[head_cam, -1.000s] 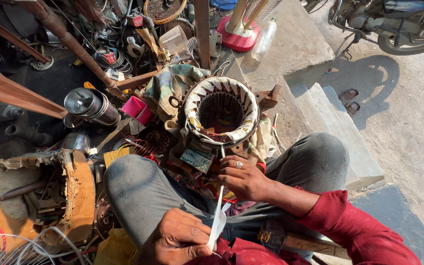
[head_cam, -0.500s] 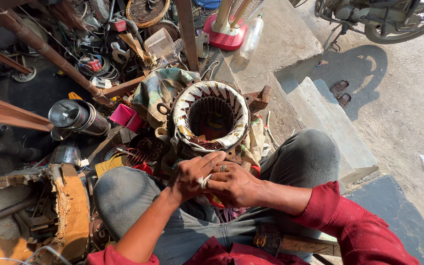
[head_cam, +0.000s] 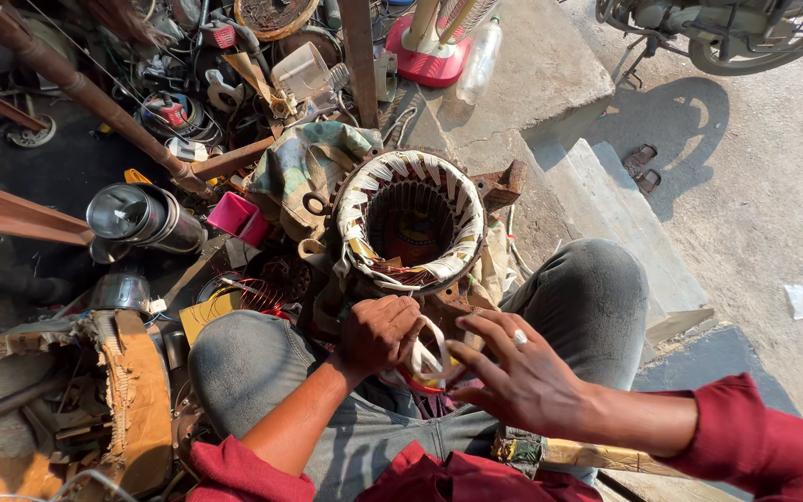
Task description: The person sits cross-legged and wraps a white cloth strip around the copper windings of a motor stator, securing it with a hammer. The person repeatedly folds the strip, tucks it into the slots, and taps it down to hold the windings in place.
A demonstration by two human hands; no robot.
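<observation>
A round motor stator (head_cam: 411,223) with copper windings and white insulating tape stands between my knees. My left hand (head_cam: 378,333) is closed on a loop of white cloth tape (head_cam: 427,351) just below the stator's near rim. My right hand (head_cam: 522,376) hovers beside it with fingers spread, its fingertips at the tape loop; a ring shows on one finger. Something red lies under the tape between the hands, mostly hidden.
Clutter fills the left: a shiny metal cylinder (head_cam: 141,218), a pink box (head_cam: 234,216), copper wire coils (head_cam: 253,296), a rusty pipe (head_cam: 95,98), a wooden piece (head_cam: 137,400). A red-based fan (head_cam: 434,46), plastic bottle (head_cam: 479,58) and concrete steps (head_cam: 625,223) lie right.
My left hand came up from my lap with the white tape to the stator's near edge. My right hand has opened and drawn back slightly to the right.
</observation>
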